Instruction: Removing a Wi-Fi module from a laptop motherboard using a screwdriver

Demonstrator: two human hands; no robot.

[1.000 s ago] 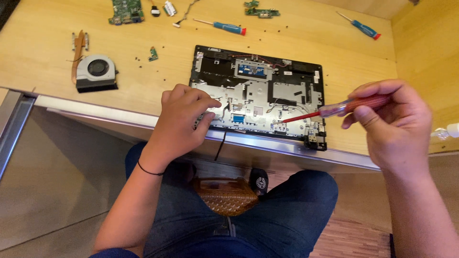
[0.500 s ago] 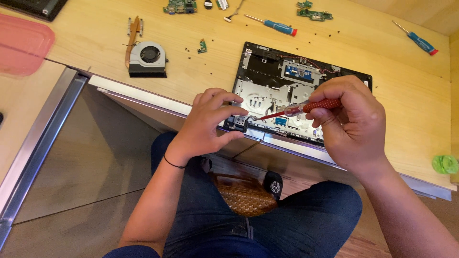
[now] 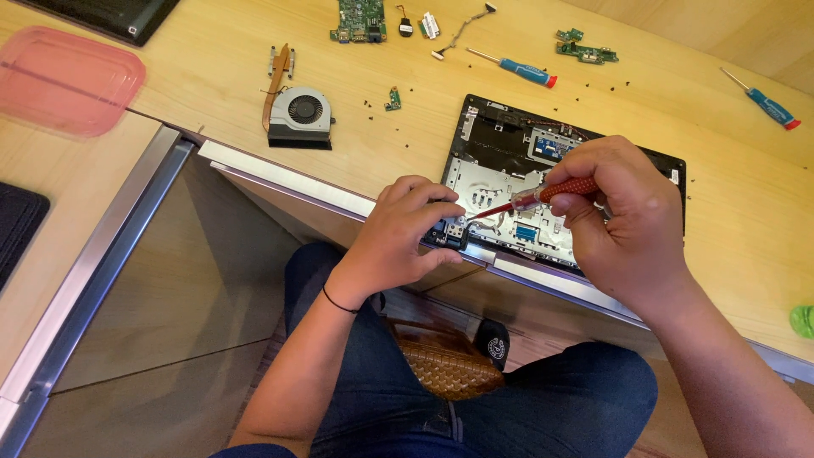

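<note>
Laptop (image 3: 509, 170), black and opened up with silver metal and small blue parts inside, lies at the table's near edge. My left hand (image 3: 403, 237) pinches its near left corner. My right hand (image 3: 623, 216) grips a red screwdriver (image 3: 543, 195), tip at that same corner. Beyond the laptop lies a fan (image 3: 301, 114).

Bare forearms, a thin black band (image 3: 341, 298) on the left wrist, dark blue jeans (image 3: 543, 399).

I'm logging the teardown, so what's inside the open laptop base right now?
Inside the open laptop base: silver metal plating and small blue parts. The left hand and right hand, gripping the red screwdriver, cover its near edge.
</note>
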